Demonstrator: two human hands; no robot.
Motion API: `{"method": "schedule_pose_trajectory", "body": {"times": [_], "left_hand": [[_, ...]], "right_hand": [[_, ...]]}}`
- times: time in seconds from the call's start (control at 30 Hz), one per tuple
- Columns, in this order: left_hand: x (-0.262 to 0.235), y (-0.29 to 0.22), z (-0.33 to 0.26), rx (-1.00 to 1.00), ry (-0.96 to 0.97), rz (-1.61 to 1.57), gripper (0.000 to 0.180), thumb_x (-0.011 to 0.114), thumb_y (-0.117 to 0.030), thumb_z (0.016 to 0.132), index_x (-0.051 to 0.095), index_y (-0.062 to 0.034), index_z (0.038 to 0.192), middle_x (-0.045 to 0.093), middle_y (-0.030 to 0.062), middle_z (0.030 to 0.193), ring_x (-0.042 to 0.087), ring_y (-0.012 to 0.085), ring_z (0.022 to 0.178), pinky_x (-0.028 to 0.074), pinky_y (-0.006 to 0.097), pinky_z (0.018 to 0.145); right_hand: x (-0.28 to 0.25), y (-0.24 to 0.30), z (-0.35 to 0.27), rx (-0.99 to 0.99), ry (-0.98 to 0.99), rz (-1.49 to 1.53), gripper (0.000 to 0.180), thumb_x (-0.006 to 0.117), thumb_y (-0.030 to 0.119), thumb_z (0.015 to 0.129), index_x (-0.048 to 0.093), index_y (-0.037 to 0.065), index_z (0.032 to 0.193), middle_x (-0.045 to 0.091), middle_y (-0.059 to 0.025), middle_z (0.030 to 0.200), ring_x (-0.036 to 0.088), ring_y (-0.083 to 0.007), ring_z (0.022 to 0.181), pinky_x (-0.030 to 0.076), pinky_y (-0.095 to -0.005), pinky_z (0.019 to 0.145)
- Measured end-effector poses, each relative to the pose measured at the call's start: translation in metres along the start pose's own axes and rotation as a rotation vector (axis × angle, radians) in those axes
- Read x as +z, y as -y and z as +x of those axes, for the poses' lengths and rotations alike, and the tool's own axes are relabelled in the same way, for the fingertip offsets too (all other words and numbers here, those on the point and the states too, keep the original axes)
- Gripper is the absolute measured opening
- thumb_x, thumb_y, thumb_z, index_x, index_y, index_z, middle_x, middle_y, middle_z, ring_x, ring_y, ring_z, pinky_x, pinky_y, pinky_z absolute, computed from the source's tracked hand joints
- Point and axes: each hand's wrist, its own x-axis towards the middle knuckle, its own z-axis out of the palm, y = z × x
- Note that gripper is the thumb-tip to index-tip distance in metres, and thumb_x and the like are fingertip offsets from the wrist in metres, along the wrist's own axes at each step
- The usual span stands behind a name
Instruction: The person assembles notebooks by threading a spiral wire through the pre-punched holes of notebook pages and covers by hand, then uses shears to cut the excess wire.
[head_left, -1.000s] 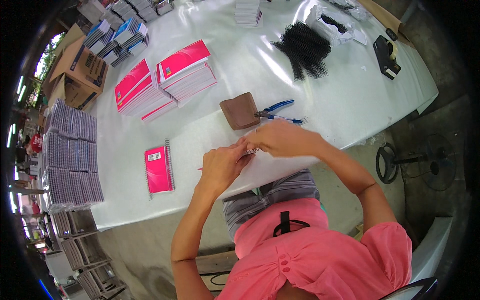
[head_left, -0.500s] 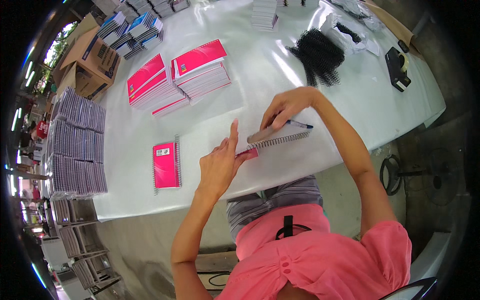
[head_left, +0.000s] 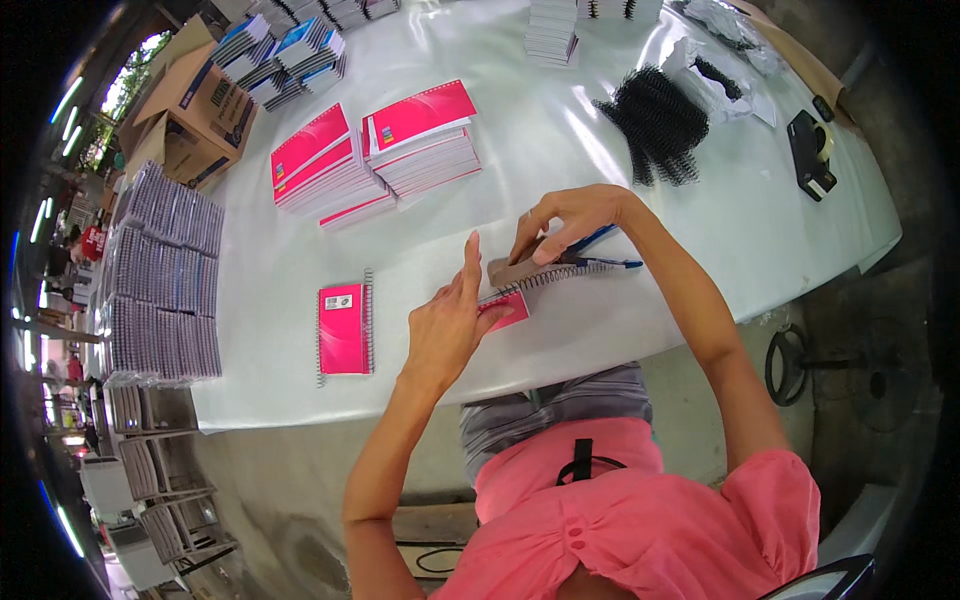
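A spiral-bound notebook is held on edge between two hands near the front edge of the white table.

The notebook's pink cover is pinched at its lower left end by the left hand, thumb and curled fingers closed on it while the index finger is stretched straight up. Its brown back is gripped from above by the right hand, fingers closed over the top edge; blue-handled pliers are seen just under that hand, and whether they are held cannot be told. A finished pink notebook is laid flat to the left, well apart. Two stacks of pink notebooks are set farther back, and a heap of black binding coils is seen beyond the right hand.
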Motion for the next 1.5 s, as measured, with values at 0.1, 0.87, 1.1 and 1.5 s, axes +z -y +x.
{"method": "schedule_pose_trajectory", "body": {"times": [0.1, 0.87, 1.1, 1.5], "left_hand": [[0.007, 0.005, 0.0, 0.073, -0.157, -0.011, 0.103, 0.071, -0.047, 0.079, 0.012, -0.0097, 0.154, 0.067, 0.0076, 0.11, 0.068, 0.0266, 0.081, 0.054, 0.036, 0.058], [-0.016, -0.022, 0.001, 0.012, 0.088, -0.043, 0.054, 0.061, -0.043, 0.089, 0.049, -0.0277, 0.139, 0.07, 0.0062, 0.101, 0.067, 0.0316, 0.081, 0.051, 0.043, 0.065], [-0.008, -0.015, 0.002, 0.047, 0.096, -0.098, 0.059, 0.064, -0.046, 0.086, 0.047, -0.0341, 0.14, 0.07, 0.0053, 0.103, 0.066, 0.0318, 0.08, 0.05, 0.042, 0.065], [0.011, -0.005, 0.001, 0.214, -0.215, -0.159, 0.056, 0.067, -0.045, 0.084, 0.053, -0.0332, 0.136, 0.068, 0.0131, 0.112, 0.066, 0.035, 0.093, 0.052, 0.042, 0.074]], "right_hand": [[-0.005, 0.0, -0.006, -0.068, -0.078, 0.094, 0.058, 0.065, 0.049, 0.085, 0.066, 0.002, 0.118, 0.067, -0.0108, 0.112, 0.058, -0.02, 0.101, 0.043, -0.0341, 0.091], [0.1, -0.023, -0.067, 0.212, -1.01, -0.818, 0.05, 0.072, 0.025, 0.079, 0.056, 0.004, 0.122, 0.054, -0.0131, 0.126, 0.043, -0.0307, 0.126, 0.029, -0.049, 0.108], [0.119, -0.053, -0.088, 0.612, -1.185, -1.031, 0.047, 0.061, 0.027, 0.091, 0.049, 0.006, 0.131, 0.053, -0.0184, 0.113, 0.051, -0.0353, 0.113, 0.041, -0.0509, 0.095], [0.199, 0.067, -0.025, 0.357, -1.184, -0.731, 0.038, 0.065, 0.036, 0.088, 0.057, 0.003, 0.105, 0.057, -0.0141, 0.086, 0.057, -0.0313, 0.082, 0.044, -0.0417, 0.069]]}}
